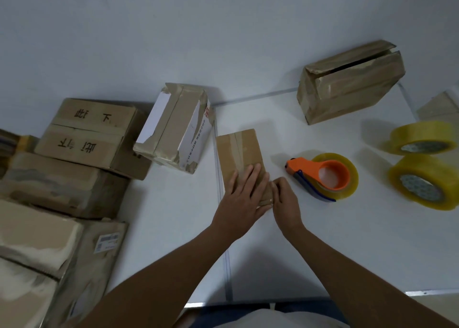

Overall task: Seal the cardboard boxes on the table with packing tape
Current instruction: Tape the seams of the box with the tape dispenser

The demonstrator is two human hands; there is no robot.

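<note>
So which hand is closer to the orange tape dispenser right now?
Right. The right hand is at the small box's near right corner, just left of the orange tape dispenser; the left hand lies flat on the box, farther left.

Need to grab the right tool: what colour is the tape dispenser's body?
Orange, with a blue handle: tape dispenser, clearest in the head view.

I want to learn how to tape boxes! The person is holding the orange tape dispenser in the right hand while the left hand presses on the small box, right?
Not quite. The head view shows the orange tape dispenser lying on the table, held by no one. The right hand is at the near corner of the small box, its fingers pinching there. The left hand does press on the box.
</note>
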